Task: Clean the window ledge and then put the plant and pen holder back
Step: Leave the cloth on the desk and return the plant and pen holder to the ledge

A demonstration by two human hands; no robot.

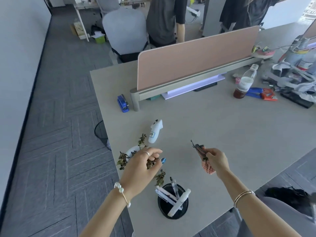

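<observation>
Head view showed your left hand (143, 165) hovering over the small plant with dry, dark leaves in a white round pot (131, 152), which sat near the left edge of the pale grey desk (222, 134); your fingers were curled loosely about a clump of the withered leaves, though I could not tell whether they truly gripped it. Your right hand (216, 162) was closed on a pink knitted cloth with a dark mesh edge (204, 158), pinched between thumb and fingers and held above the desk, well apart from the plant. Just below your left hand stood the black mesh round pen holder (172, 201), upright on the desk near its front edge, with a white marker and several pens leaning inside it. Beyond the plant lay a white handheld controller with a blue-bordered label (154, 131), on its side and close to the pot. Farther back, a blue stapler (123, 103) rested beside the foot of the pink desk divider panel (196, 59), and a clear bottle holding a little dark liquid (244, 82) stood to the right.
</observation>
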